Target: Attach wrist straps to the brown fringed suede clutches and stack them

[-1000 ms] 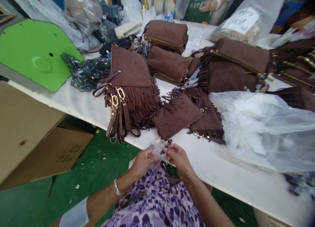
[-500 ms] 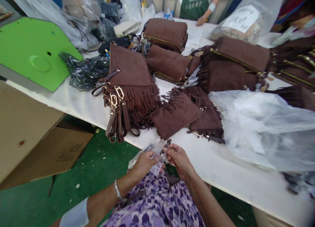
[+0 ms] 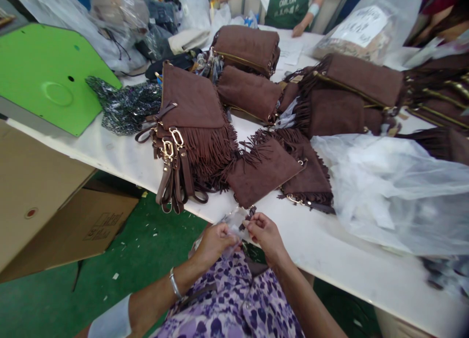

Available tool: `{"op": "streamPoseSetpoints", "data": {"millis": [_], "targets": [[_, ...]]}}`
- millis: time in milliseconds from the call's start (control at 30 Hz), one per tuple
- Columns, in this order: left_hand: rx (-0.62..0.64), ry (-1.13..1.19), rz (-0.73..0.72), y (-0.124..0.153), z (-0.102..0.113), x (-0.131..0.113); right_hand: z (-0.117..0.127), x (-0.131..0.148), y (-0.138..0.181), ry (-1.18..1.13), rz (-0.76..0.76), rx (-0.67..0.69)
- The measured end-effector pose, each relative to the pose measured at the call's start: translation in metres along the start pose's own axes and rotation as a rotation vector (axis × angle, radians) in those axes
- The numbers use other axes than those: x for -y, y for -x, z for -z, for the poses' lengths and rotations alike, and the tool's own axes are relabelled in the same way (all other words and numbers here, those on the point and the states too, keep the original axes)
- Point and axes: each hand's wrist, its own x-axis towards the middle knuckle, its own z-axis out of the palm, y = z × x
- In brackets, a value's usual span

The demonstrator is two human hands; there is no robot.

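Note:
My left hand (image 3: 217,241) is closed on a small clear plastic bag (image 3: 234,220) at the table's near edge. Beside it, my right hand (image 3: 263,231) pinches a short dark brown strap (image 3: 249,216); its lower end is partly behind the plastic and my fingers. Just beyond my hands lies a brown fringed pouch (image 3: 262,174), overlapping a second fringed pouch (image 3: 306,174). To the left, a stack of brown fringed pouches (image 3: 194,96) has wrist straps (image 3: 176,181) with gold clasps hanging over the table edge.
More brown bags (image 3: 245,50) are piled at the back and right. A large translucent plastic bag (image 3: 395,191) covers the right side of the white table (image 3: 120,157). A green panel (image 3: 54,79) and cardboard box (image 3: 40,191) stand left. A co-worker in a green apron (image 3: 287,8) is opposite.
My left fingers have closed in and bunched up the clear plastic bag. My right hand stays nearly in place. Across the table, the co-worker's other arm has come into view.

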Motion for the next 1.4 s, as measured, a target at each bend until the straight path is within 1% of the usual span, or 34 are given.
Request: {"op": "streamPoseSetpoints", "data": {"millis": [133,200,300,433,533,633,700,733,867,933,1033,1133,1233,1333,1400], "targets": [[-0.025,-0.123,-0.085,-0.002,0.002,0.007,-0.002,0.002,0.002,-0.005,-0.005,-0.006],[-0.063,-0.211,-0.139,-0.001,0.003,0.008,-0.002,0.002,0.003,0.002,0.006,-0.021],[-0.128,-0.376,-0.221,0.002,0.003,0.005,-0.003,0.003,0.003,0.013,0.025,-0.039],[-0.187,-0.569,-0.276,0.005,0.002,-0.001,-0.004,0.001,0.003,-0.025,0.017,-0.039],[-0.201,-0.629,-0.326,0.007,-0.001,-0.002,-0.005,0.000,0.004,-0.075,-0.011,-0.023],[-0.205,-0.642,-0.331,0.008,-0.005,-0.001,-0.006,-0.002,0.004,-0.100,-0.014,-0.010],[-0.198,-0.592,-0.297,0.008,-0.009,-0.002,-0.006,-0.003,0.003,-0.103,-0.010,-0.008],[-0.181,-0.522,-0.265,0.007,-0.011,-0.002,-0.006,-0.004,0.003,-0.104,-0.009,-0.008],[-0.047,-0.032,-0.061,0.007,-0.020,-0.005,-0.004,-0.004,0.003,-0.103,-0.017,-0.001],[0.002,0.116,0.007,0.008,-0.023,-0.007,-0.002,-0.003,0.004,-0.102,-0.049,0.020],[0.043,0.192,0.050,0.009,-0.024,-0.008,0.002,-0.003,0.005,-0.102,-0.104,0.063],[0.068,0.207,0.049,0.006,-0.025,-0.009,0.005,-0.005,0.005,-0.072,-0.106,0.090],[0.061,0.194,0.027,-0.001,-0.029,-0.011,0.010,-0.006,0.006,0.034,-0.038,0.071],[0.009,0.202,0.021,-0.009,-0.033,-0.012,0.018,-0.004,0.010,0.177,0.066,0.027],[-0.019,0.213,0.013,-0.013,-0.036,-0.012,0.023,-0.005,0.013,0.241,0.118,0.057]]}}
